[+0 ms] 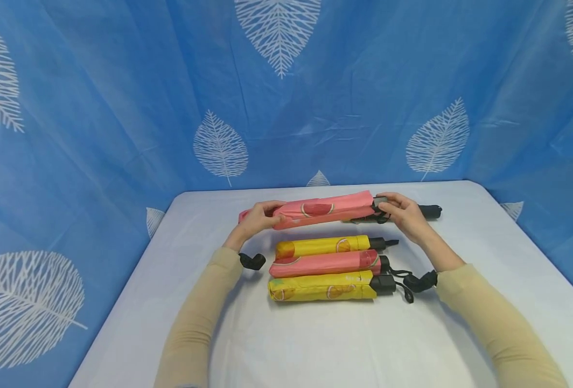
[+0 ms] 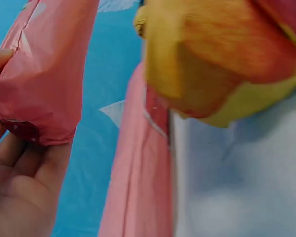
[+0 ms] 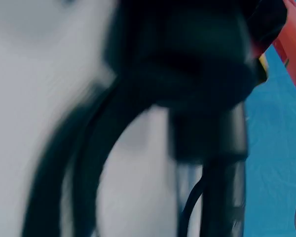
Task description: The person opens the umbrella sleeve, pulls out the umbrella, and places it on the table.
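Blue leaf-printed cloth [image 1: 364, 81] hung behind a white desk [image 1: 344, 345]. Above its far side, the left hand [image 1: 257, 219] held one end of a pink watermelon-print folding umbrella [image 1: 332, 208], fingers curled round the sleeve, while the right hand [image 1: 406, 214] pinched its dark handle [image 1: 378, 202]; gripping both ends probably steadied the long bundle. Nearer lay a middle yellow umbrella [image 1: 318, 247], a second pink umbrella [image 1: 325, 263] and a front yellow umbrella [image 1: 311, 287], handles all rightward, presumably for neatness.
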